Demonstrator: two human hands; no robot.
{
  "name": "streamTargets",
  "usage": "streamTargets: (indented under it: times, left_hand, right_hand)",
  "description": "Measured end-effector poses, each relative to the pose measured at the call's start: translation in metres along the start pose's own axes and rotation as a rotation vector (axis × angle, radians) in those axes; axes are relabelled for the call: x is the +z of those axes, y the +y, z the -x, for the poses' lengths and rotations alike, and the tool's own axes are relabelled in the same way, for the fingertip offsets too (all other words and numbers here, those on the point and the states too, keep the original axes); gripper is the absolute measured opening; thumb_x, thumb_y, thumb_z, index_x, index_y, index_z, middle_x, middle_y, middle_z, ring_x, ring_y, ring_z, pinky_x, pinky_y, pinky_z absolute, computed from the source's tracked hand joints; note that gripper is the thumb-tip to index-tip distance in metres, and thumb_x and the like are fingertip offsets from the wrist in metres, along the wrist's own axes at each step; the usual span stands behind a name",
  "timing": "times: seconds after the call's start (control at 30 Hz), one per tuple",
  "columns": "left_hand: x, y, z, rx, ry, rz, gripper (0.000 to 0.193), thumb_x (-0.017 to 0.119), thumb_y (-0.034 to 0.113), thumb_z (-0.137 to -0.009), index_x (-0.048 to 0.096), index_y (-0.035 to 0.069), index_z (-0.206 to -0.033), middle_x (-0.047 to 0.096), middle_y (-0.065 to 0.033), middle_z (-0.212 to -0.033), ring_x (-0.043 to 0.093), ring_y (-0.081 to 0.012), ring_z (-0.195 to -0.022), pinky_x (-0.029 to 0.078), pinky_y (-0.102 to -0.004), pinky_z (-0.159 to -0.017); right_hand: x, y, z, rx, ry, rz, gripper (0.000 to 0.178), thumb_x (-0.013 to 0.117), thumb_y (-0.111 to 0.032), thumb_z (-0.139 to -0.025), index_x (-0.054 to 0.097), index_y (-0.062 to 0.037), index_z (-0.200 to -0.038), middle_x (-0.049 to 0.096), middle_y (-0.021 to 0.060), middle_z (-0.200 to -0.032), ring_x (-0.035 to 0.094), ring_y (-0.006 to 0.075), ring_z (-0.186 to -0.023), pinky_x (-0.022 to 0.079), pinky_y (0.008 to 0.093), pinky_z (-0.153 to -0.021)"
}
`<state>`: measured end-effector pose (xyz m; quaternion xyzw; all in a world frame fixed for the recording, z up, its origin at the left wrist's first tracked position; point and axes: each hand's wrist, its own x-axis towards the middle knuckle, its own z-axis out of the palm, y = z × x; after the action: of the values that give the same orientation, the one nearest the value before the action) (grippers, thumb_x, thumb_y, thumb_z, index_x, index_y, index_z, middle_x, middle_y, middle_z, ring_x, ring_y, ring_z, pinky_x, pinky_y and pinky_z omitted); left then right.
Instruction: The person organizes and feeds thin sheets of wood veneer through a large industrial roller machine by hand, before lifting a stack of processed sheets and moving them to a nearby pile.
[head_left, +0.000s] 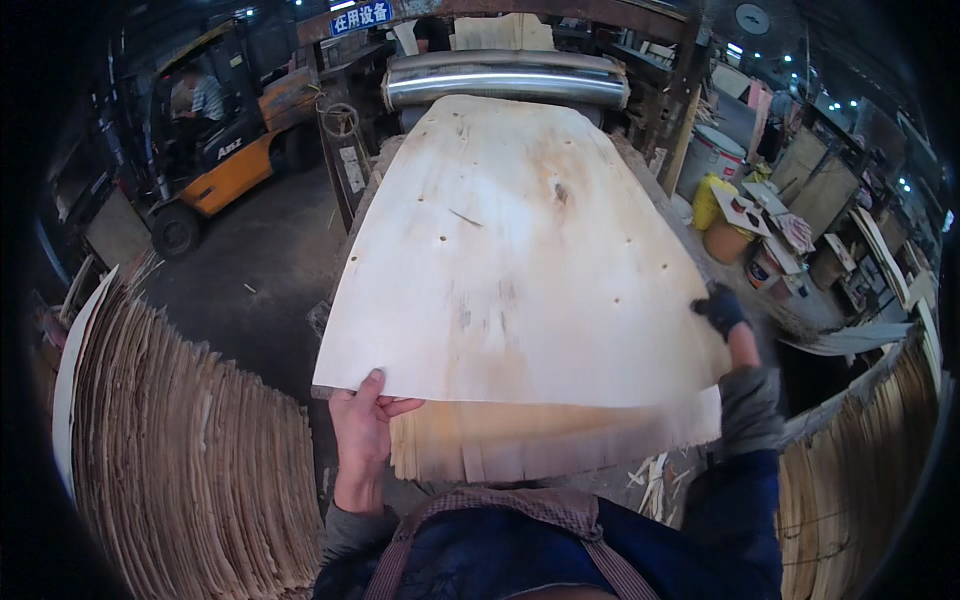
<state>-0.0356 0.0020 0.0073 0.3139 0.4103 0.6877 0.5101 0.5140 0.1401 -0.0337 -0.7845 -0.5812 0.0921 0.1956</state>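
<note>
Pinching the pale, brown-stained, knot-flecked veneer sheet point(530, 270) are left fingers point(371, 384); right fingers point(714, 305) blurred, hold unclear.

"What blocks the left hand point(360, 430)?"
"The veneer sheet point(520, 250) ahead of its fingers; farther off, the metal roller point(505, 88)."
"Passage?"
"Above the sheet, or front-left of the fingers over floor point(265, 280), beside the veneer stack point(190, 430)."

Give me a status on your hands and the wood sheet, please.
Left hand pinching sheet at near edge. Gloved right hand blurred at right edge. Metal roller beyond far edge.
</note>
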Motion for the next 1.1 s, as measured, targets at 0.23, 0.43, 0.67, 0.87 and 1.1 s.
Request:
streamTargets:
  times: [0.23,0.43,0.67,0.87,1.1]
  left_hand:
    - [-0.004,-0.019,-0.005,0.033,0.034,-0.084,0.024,0.042,0.004,-0.086,0.047,-0.016,-0.099,0.059,-0.0199,-0.088,0.063,-0.0238,-0.07,0.058,-0.0349,-0.059]
    - [0.0,-0.083,-0.074,-0.078,0.121,-0.089,0.023,0.043,0.002,-0.086,0.045,-0.016,-0.1,0.057,-0.0215,-0.09,0.063,-0.0274,-0.071,0.058,-0.036,-0.06]
    - [0.021,-0.144,-0.194,-0.128,0.174,-0.131,0.023,0.045,0.001,-0.084,0.045,-0.017,-0.097,0.055,-0.024,-0.094,0.061,-0.0321,-0.072,0.058,-0.0362,-0.058]
    - [0.032,-0.141,-0.287,-0.256,0.056,-0.117,0.038,0.046,0.011,-0.088,0.036,-0.011,-0.117,0.055,-0.0243,-0.103,0.062,-0.0305,-0.082,0.055,-0.0359,-0.067]
    - [-0.02,-0.079,-0.213,-0.065,0.058,-0.569,0.048,0.052,0.013,-0.085,0.034,-0.001,-0.128,0.057,-0.014,-0.105,0.06,-0.0219,-0.086,0.052,-0.032,-0.066]
  right_hand:
    - [-0.055,-0.069,-0.056,-0.165,-0.059,0.477,0.057,0.072,-0.038,-0.059,0.058,-0.0015,-0.101,0.059,0.0221,-0.1,0.056,0.0352,-0.094,0.046,0.0378,-0.079]
    - [0.035,-0.013,-0.168,-0.177,0.012,0.383,0.063,0.071,-0.038,-0.061,0.055,-0.0013,-0.11,0.055,0.021,-0.111,0.052,0.0342,-0.104,0.041,0.0383,-0.089]
    - [0.128,0.009,-0.279,-0.056,0.111,0.156,0.057,0.066,-0.041,-0.065,0.057,-0.0049,-0.108,0.058,0.0188,-0.106,0.054,0.0338,-0.1,0.042,0.0383,-0.087]
    - [0.163,-0.089,-0.282,0.077,0.334,0.209,0.047,0.044,-0.043,-0.08,0.051,-0.0146,-0.117,0.049,0.0112,-0.122,0.046,0.0316,-0.111,0.033,0.048,-0.093]
    - [0.156,-0.107,-0.283,0.048,-0.012,0.348,0.053,0.021,-0.051,-0.086,0.029,-0.0312,-0.134,0.02,-0.0015,-0.144,0.02,0.0295,-0.131,-0.002,0.0601,-0.101]
